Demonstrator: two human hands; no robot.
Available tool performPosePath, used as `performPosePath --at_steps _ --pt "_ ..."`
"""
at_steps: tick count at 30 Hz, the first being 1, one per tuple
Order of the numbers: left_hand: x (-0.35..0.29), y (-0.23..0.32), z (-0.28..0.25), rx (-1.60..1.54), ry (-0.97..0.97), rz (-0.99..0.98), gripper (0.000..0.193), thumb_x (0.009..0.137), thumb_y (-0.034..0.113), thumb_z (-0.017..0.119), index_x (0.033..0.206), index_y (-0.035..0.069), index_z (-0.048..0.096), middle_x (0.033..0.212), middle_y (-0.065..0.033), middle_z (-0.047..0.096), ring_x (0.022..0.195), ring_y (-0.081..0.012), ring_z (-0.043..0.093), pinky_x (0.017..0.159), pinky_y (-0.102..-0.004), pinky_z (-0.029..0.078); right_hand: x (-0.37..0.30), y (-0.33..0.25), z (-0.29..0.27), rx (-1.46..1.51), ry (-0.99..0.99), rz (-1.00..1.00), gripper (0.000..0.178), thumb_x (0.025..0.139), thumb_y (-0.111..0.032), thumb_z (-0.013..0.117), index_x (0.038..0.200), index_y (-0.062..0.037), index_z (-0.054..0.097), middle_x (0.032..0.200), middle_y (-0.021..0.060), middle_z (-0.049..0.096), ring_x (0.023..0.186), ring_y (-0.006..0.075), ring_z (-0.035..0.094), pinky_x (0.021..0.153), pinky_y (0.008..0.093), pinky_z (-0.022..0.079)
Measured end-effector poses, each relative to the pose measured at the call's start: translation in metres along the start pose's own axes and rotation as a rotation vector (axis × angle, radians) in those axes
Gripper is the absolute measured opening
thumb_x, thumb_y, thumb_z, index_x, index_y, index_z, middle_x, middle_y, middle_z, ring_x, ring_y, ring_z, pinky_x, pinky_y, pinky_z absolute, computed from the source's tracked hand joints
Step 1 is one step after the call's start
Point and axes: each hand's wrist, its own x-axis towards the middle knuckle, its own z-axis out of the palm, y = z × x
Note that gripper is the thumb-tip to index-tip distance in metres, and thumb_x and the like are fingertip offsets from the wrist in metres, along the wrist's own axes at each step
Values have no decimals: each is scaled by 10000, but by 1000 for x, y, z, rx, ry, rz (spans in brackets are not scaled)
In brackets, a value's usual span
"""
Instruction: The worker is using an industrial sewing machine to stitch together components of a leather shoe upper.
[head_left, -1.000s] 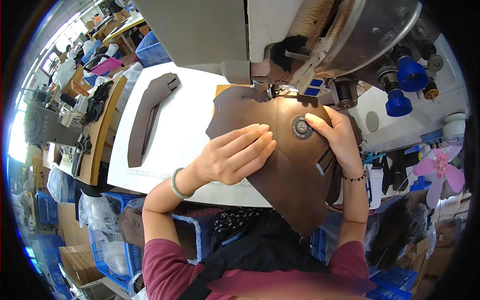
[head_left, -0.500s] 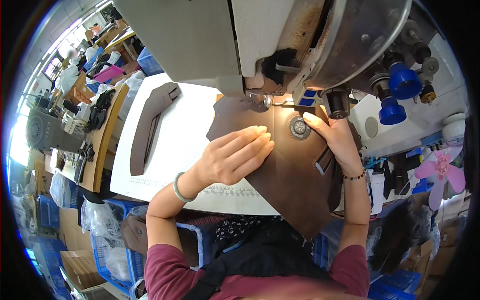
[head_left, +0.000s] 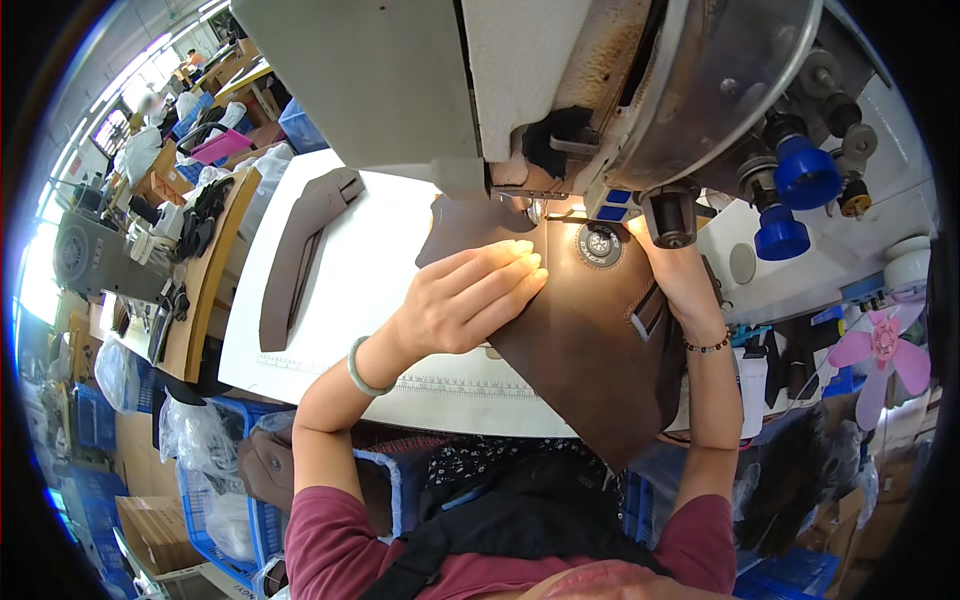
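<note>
A dark brown leather piece (head_left: 590,370) lies under the head of a sewing machine (head_left: 400,90), its lower corner hanging over the table's near edge. On it are a round dark badge (head_left: 600,245) and a small slot with a pale metal edge (head_left: 645,315). My left hand (head_left: 465,300) rests on the leather's left part, fingers stretched out side by side, tips close to the lit needle area; its thumb is hidden. My right hand (head_left: 675,270) grips the leather's right edge beside the badge. Machine parts and leather hide most of its fingers.
A folded brown strap-like piece (head_left: 300,260) lies on the white table (head_left: 380,250), left of the machine. Blue knobs (head_left: 805,175) jut out at the right, above a pink fan (head_left: 880,345). Blue baskets (head_left: 215,520) stand below left, near a wooden bench (head_left: 215,280).
The leather piece has slid slightly away from me under the machine, the badge nearing the needle area. My right hand has moved farther in with it; my left hand stays almost in place.
</note>
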Motion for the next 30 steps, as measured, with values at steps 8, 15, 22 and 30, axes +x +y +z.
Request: performPosePath --at_steps 8,15,22,30 --pt "-2 -3 3 -39 6 -35 241 690 74 624 911 -5 681 916 -83 654 889 -223 672 753 -298 568 2 4 2 108 6 -50 271 989 -246 539 922 -6 646 722 -86 463 695 17 373 613 204 322" --pt "1 -11 8 -45 17 -47 261 686 82 604 922 -1 679 918 -84 662 886 -229 675 754 -301 570 15 8 -3 127 -8 -96 280 973 -202 546 762 -20 562 683 -94 392 656 17 311 558 222 264" --pt "-3 -11 11 -51 23 -65 259 674 76 617 916 7 681 898 -67 651 872 -219 675 752 -300 573 14 6 -5 58 2 -126 303 968 -186 546 713 -22 520 669 -88 379 641 22 315 546 236 266" --pt "-4 -16 15 -12 -3 -58 315 635 158 714 925 33 709 897 -70 657 831 -240 675 769 -345 594 22 7 -5 67 35 -178 278 957 -180 571 737 -14 544 681 -63 441 663 49 381 591 254 321"
